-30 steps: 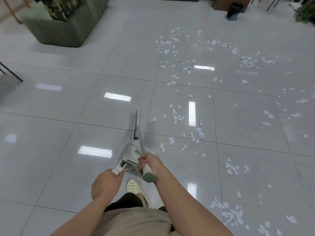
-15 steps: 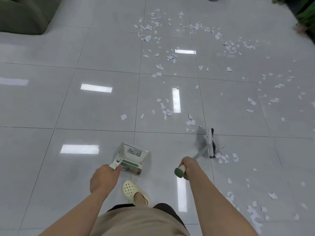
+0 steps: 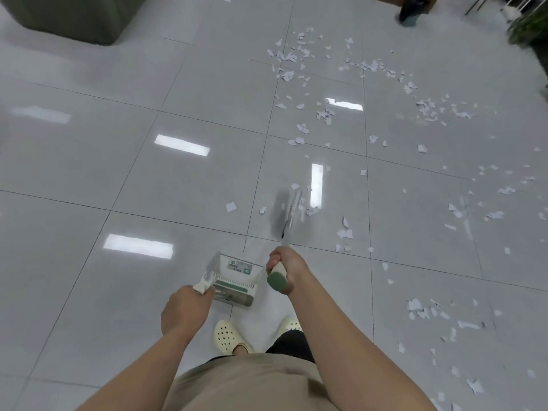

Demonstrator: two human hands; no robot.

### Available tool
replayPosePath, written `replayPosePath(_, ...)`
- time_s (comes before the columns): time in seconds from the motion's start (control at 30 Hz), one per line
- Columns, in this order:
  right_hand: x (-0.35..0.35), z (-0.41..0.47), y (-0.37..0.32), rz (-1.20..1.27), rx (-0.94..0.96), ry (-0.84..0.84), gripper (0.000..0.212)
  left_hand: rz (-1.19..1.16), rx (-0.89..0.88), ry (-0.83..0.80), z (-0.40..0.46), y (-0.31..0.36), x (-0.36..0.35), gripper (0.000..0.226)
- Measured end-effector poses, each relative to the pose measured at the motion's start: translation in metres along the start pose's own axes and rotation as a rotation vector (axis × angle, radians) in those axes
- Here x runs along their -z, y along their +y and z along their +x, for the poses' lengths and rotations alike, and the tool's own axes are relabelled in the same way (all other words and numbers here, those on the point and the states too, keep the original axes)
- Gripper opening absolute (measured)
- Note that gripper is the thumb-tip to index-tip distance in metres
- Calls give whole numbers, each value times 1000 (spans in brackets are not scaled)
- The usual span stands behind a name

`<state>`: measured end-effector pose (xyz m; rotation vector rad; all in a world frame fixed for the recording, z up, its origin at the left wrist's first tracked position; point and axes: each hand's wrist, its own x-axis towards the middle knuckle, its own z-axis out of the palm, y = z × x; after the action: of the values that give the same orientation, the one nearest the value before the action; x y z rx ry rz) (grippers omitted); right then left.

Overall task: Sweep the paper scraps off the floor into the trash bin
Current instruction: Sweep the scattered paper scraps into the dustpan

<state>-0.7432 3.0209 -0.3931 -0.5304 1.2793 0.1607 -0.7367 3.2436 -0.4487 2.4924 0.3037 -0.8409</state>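
White paper scraps (image 3: 323, 114) lie scattered over the grey tiled floor, mostly ahead and to the right, with another cluster (image 3: 421, 310) near my right side. My left hand (image 3: 185, 311) grips the handle of a white and green dustpan (image 3: 237, 280) that hangs low in front of my feet. My right hand (image 3: 284, 266) is closed on the green-capped broom handle. The broom head (image 3: 286, 210) is blurred, down at the floor ahead of me among a few scraps. A dark trash bin (image 3: 410, 10) stands at the far top right.
A green upholstered seat (image 3: 68, 16) fills the top left corner. A leafy plant (image 3: 530, 25) and thin furniture legs (image 3: 480, 4) stand at the top right. My cream clogs (image 3: 226, 336) are under me. Bare tiles spread to the left.
The broom head has swung from the right to the centre, ahead of me. My right hand has come in closer to the dustpan. The view has shifted, showing the bin again.
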Motion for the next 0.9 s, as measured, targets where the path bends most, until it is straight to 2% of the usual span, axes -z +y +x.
replayPosePath(0.23, -84, 18, 11, -102, -235, -292, 34, -124, 131, 75, 2, -16, 28, 44)
replayPosePath(0.43, -117, 34, -7, -69, -347, -357, 27, -173, 226, 155, 4, -16, 37, 46)
replayPosePath(0.53, -107, 57, -37, -93, -310, -280, 18, -161, 261, 184, 9, -3, 39, 48)
replayPosePath(0.67, -81, 87, -91, -208, -211, -100, 20, -104, 257, 193, 22, 29, 38, 48)
replayPosePath(0.9, -5, 112, -199, -648, -109, 217, 7, -15, 223, 162, 44, 118, 4, 44)
